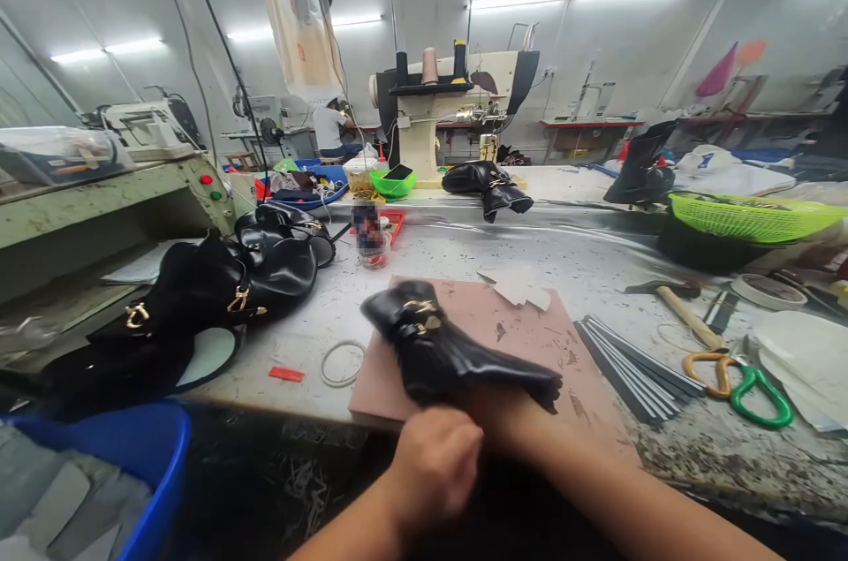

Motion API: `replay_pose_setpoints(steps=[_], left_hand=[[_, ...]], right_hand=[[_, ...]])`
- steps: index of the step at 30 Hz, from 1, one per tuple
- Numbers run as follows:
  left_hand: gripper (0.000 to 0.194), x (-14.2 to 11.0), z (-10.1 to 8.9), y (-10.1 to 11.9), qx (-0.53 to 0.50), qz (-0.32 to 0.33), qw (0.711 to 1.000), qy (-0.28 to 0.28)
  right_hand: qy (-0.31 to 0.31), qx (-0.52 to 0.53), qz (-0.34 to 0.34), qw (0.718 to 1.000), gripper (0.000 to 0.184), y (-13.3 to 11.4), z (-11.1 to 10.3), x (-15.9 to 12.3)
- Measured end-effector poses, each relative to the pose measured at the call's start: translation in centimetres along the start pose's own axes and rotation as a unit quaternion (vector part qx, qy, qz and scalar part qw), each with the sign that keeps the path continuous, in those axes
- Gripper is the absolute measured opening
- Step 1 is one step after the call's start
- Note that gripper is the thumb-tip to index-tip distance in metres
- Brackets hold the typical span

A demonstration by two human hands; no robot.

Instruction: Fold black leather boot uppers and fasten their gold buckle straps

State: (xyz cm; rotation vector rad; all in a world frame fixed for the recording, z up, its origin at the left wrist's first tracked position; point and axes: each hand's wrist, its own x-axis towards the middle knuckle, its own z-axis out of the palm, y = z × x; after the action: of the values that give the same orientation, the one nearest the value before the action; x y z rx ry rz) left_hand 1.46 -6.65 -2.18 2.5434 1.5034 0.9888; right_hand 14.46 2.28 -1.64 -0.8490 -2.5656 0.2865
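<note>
The buckled black boot (457, 358) slants from far-left toe to near-right shaft, just beyond the fisted left hand (438, 457); the right hand's (488, 409) finger state, hidden, cannot be told.

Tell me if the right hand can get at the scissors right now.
Probably yes: the scissors lie with their handles uncovered on the right, just past some flat strips. The right hand, mostly hidden at the black boot, would likely have to leave it first.

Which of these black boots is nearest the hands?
The boot on the pinkish board: the left hand is right beside it, while the other boots sit farther left or back.
</note>
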Motion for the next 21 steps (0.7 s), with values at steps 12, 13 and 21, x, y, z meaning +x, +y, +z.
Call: replay_pose_setpoints(steps=[12,13,21], left_hand=[[0.035,2.3,-0.9,-6.2,0.128,0.013,0.983,-0.133],[0.035,2.2,-0.8,-5.9,0.133,0.034,0.981,-0.135],[0.032,1.6,0.6,-4.2,0.171,0.072,0.976,-0.114]], right_hand=[[0.008,-0.090,-0.037,0.995,0.047,3.4,0.6,-2.0],[0.028,-0.091,-0.025,0.995,0.046,3.3,0.9,-2.0],[0.105,-0.073,0.028,0.991,0.043,3.1,1.6,-2.2]])
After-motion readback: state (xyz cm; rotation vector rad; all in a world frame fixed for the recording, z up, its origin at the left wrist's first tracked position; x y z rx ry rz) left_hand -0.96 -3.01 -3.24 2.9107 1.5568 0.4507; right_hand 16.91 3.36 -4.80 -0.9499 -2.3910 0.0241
